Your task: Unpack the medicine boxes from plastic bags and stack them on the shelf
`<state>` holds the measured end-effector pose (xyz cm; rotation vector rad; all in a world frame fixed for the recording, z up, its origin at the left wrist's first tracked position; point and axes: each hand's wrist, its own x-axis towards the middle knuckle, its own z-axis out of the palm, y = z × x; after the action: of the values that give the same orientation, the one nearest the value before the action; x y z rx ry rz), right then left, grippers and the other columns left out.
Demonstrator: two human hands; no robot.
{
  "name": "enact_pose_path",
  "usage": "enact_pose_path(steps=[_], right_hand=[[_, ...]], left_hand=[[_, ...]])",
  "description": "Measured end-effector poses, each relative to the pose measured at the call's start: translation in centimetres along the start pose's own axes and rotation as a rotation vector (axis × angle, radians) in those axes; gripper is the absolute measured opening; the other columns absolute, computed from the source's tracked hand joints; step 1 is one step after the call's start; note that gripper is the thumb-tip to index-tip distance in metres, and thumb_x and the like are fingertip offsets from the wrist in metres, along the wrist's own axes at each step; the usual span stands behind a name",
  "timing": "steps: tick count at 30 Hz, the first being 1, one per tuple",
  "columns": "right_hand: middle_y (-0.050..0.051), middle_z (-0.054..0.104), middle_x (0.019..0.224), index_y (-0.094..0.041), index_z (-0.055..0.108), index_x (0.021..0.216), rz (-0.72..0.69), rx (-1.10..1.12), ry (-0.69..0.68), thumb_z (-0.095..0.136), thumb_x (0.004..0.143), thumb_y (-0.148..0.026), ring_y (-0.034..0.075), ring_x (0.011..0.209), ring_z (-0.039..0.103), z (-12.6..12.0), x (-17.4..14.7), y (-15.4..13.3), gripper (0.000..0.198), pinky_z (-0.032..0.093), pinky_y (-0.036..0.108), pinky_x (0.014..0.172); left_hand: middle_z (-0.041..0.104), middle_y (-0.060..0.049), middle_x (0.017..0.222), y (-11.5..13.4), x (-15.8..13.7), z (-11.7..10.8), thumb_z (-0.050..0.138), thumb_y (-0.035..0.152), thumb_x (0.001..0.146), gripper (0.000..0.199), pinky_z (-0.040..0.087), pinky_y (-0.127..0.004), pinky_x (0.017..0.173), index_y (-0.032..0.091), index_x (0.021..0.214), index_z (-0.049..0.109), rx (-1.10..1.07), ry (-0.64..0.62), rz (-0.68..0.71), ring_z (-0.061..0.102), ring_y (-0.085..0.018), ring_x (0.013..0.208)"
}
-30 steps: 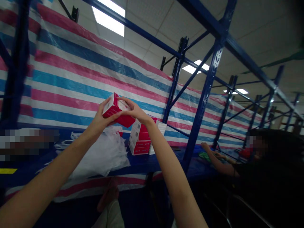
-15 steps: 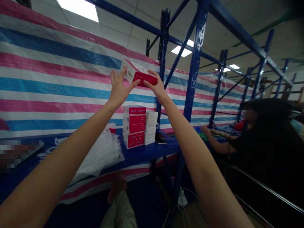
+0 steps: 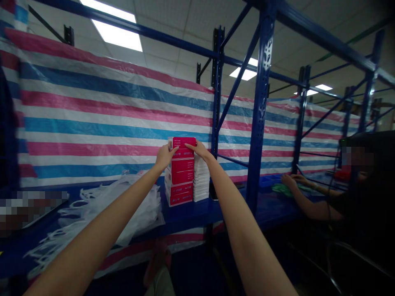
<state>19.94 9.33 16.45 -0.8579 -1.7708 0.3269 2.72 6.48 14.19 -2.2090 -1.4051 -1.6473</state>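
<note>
A red and white box (image 3: 182,143) sits on top of a stack of matching boxes (image 3: 182,172) on the blue shelf. My left hand (image 3: 166,156) grips its left end, thumb across the red front. At the right end my right hand (image 3: 201,149) is closed on the same box, its thumb also on the front. Beside the stack, touching or nearly so, rises a pile of thin white packets (image 3: 201,181), its top partly behind my right hand. Loose white bags with loops (image 3: 132,205) lie left of the stack, below my left forearm.
A dark phone-like object (image 3: 213,192) lies right of the packets. Blue rack posts (image 3: 257,111) stand to the right, and a striped sheet (image 3: 108,107) hangs behind the shelf (image 3: 179,218). Farther right a co-worker's hands (image 3: 293,181) are near green material. A blurred flat object (image 3: 33,209) lies left.
Both hands have lowered the box from the air above the stack onto its top. The view has shifted, showing more of the shelf at left.
</note>
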Motion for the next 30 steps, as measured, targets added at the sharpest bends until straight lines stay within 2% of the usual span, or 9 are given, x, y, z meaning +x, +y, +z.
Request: enact_pose_path(steps=[6,13,17,22,26,28,30], right_hand=[[0.005,0.066,0.092,-0.017,0.059,0.099,0.019,0.120,0.014,0.069,0.064,-0.042,0.016,0.079,0.061,0.1,0.6,1.3,0.045,0.049,0.034,0.078],[0.003,0.066,0.095,-0.021,0.055,0.110,-0.018,0.246,-0.025,0.067,0.066,-0.043,0.015,0.082,0.061,0.1,0.2,1.6,0.051,0.049,0.032,0.078],[0.003,0.067,0.093,-0.020,0.056,0.110,-0.025,0.218,-0.002,0.067,0.066,-0.043,0.016,0.080,0.062,0.3,0.3,2.0,0.051,0.050,0.034,0.078],[0.004,0.068,0.089,-0.019,0.060,0.106,0.034,0.084,0.035,0.067,0.067,-0.043,0.018,0.081,0.063,0.4,0.2,2.0,0.047,0.049,0.036,0.081],[0.005,0.068,0.092,-0.019,0.062,0.102,0.054,0.006,0.069,0.067,0.067,-0.043,0.019,0.084,0.063,0.3,0.0,1.8,0.043,0.048,0.036,0.083],[0.005,0.068,0.093,-0.019,0.062,0.100,0.056,-0.014,0.068,0.066,0.067,-0.044,0.019,0.084,0.063,0.2,-0.1,1.8,0.041,0.048,0.036,0.083],[0.004,0.068,0.092,-0.018,0.063,0.095,0.069,-0.019,0.057,0.065,0.068,-0.045,0.019,0.083,0.063,0.2,-0.2,1.9,0.038,0.048,0.035,0.081]], left_hand=[[0.065,-0.012,0.088,-0.3,0.2,1.1,0.051,0.039,0.082,0.043,0.041,-0.026,0.066,0.008,0.112,0.051,0.021,0.046,-0.139,0.060,-0.022,0.083],[0.064,-0.009,0.090,-1.1,0.4,1.6,0.052,0.036,0.080,0.033,0.043,-0.027,0.068,0.012,0.103,0.051,-0.105,-0.004,-0.113,0.060,-0.020,0.082],[0.064,-0.010,0.093,-0.9,0.1,1.3,0.051,0.036,0.081,0.030,0.044,-0.029,0.072,0.013,0.099,0.052,-0.156,-0.024,-0.101,0.060,-0.020,0.084],[0.065,-0.012,0.096,-0.3,-0.1,0.9,0.050,0.035,0.082,0.031,0.044,-0.032,0.075,0.013,0.102,0.053,-0.145,-0.053,-0.156,0.061,-0.023,0.087],[0.063,-0.014,0.106,0.1,0.0,0.7,0.046,0.032,0.085,0.031,0.043,-0.033,0.082,0.012,0.108,0.053,-0.147,-0.083,-0.173,0.059,-0.024,0.096],[0.059,-0.018,0.112,0.2,0.0,0.9,0.044,0.031,0.086,0.041,0.041,-0.036,0.086,0.008,0.119,0.045,-0.139,-0.083,-0.198,0.056,-0.026,0.103],[0.054,-0.020,0.119,0.3,-0.3,1.4,0.044,0.032,0.086,0.058,0.039,-0.038,0.091,0.004,0.133,0.026,-0.189,-0.063,-0.218,0.052,-0.027,0.110]])
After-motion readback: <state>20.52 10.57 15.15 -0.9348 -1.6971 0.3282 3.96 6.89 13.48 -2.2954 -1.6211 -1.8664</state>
